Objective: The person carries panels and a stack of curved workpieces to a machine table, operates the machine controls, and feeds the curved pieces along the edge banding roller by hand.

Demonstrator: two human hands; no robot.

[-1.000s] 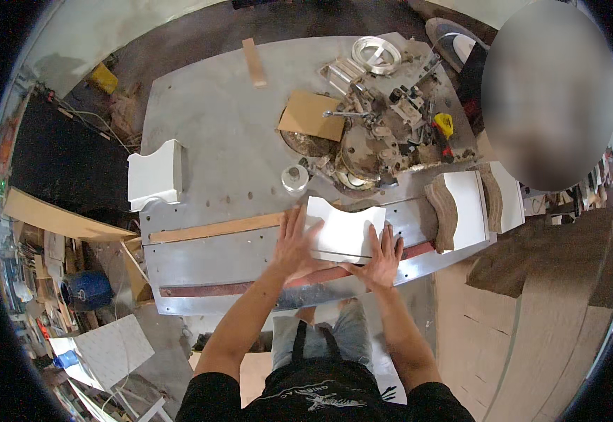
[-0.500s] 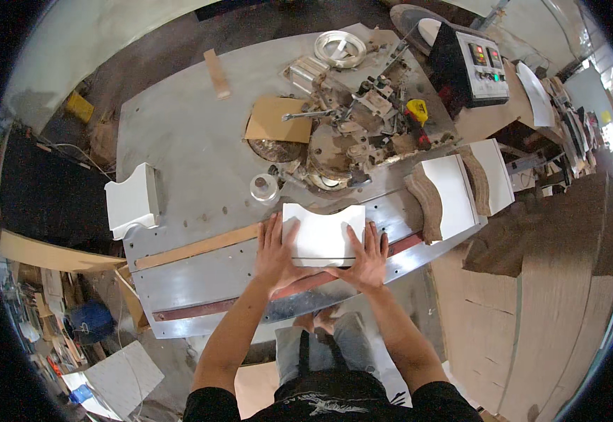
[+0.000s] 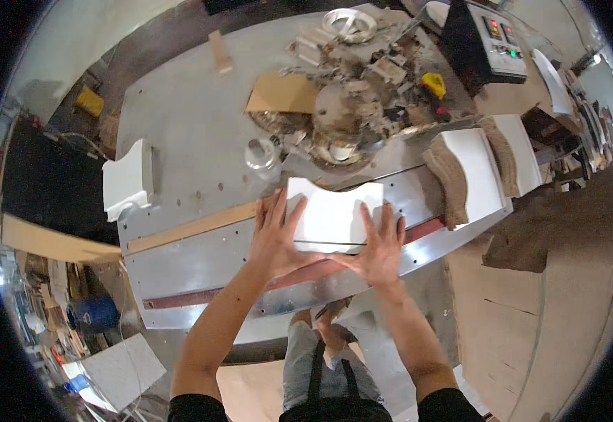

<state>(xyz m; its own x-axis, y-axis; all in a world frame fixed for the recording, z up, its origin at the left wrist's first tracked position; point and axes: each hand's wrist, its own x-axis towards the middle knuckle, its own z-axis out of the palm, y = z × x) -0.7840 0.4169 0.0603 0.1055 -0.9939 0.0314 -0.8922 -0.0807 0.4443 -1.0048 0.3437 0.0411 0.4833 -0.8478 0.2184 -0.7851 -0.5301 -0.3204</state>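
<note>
A stack of white panels [image 3: 336, 216] with a concave curve cut in its far edge lies at the middle of the metal machine table [image 3: 194, 126]. My left hand [image 3: 276, 235] grips its left side, fingers along the edge and thumb toward the near side. On the right side my right hand [image 3: 377, 247] holds it the same way. The curved far edge faces the machine's brown, dust-covered cutting head [image 3: 338, 116]. Whatever part of the palms lies under the panels is hidden.
Two more stacks of curved white panels [image 3: 474, 169] with raw brown edges stand at the right; another white stack [image 3: 128, 181] sits at the left. A clear bottle [image 3: 261, 156], yellow tape measure [image 3: 433, 86] and black control box [image 3: 486, 46] are beyond. Cardboard [image 3: 507, 330] stands at right.
My view has shifted, so the table sits a little differently in the picture. Both hands still hold the white panel stack against the same machine area.
</note>
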